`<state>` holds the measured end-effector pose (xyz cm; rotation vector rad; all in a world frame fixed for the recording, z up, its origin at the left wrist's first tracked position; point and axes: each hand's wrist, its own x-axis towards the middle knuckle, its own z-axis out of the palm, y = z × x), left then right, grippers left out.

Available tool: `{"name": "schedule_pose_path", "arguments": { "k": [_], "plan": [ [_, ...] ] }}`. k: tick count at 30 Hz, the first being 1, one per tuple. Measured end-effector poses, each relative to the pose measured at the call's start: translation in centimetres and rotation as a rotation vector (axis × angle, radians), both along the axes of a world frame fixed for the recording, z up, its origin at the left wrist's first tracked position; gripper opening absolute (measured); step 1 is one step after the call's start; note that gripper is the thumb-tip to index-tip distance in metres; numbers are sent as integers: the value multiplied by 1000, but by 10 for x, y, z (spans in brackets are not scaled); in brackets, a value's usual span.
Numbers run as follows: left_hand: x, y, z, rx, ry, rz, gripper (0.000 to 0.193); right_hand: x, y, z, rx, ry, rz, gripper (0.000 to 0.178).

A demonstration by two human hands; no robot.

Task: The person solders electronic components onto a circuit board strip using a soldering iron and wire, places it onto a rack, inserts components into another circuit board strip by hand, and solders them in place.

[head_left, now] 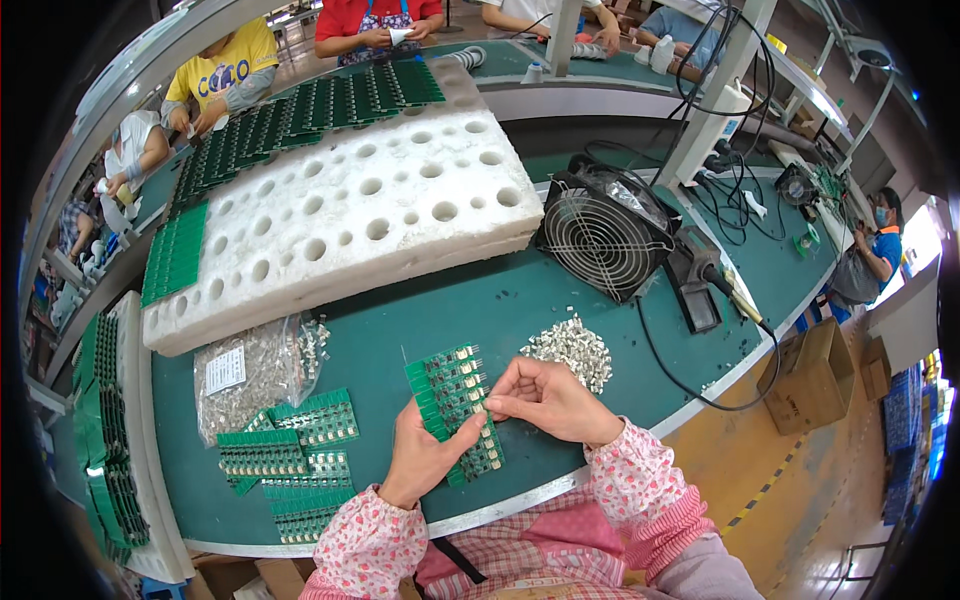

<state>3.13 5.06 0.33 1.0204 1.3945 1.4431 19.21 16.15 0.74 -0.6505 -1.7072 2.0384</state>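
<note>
A green circuit board panel [432, 397] with rows of small cream-white components is tilted above the bench in front of me. My left hand [420, 455] is closed on its left and lower side, thumb across its face. At the panel's right edge, the thumb and forefinger of my right hand [550, 400] are pinched together, touching it; whatever sits between those fingertips is too small and covered to make out. Just beyond that hand lies a loose pile of small whitish metallic parts [575, 350]. Several similar populated panels [262, 454] overlap on the bench to the left.
A clear bag of small parts [250, 385] lies behind those panels. A large white foam block [340, 245] carries rows of green boards [330, 100]. A black fan [605, 235] and a soldering iron stand [695, 290] with a cable occupy the right. People sit working opposite.
</note>
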Motion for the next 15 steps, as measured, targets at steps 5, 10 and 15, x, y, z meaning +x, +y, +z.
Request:
{"name": "schedule_pose_path", "arguments": {
  "k": [5,10,15],
  "plan": [
    [1,1,3,8,63,-27,27,3,0,-1,-9,-4,7,12],
    [1,2,-2,3,48,-25,27,2,-4,-1,-27,24,-45,15],
    [1,0,-3,16,-103,43,25,-2,-10,-1,-30,2,-114,16]
  ]
}}
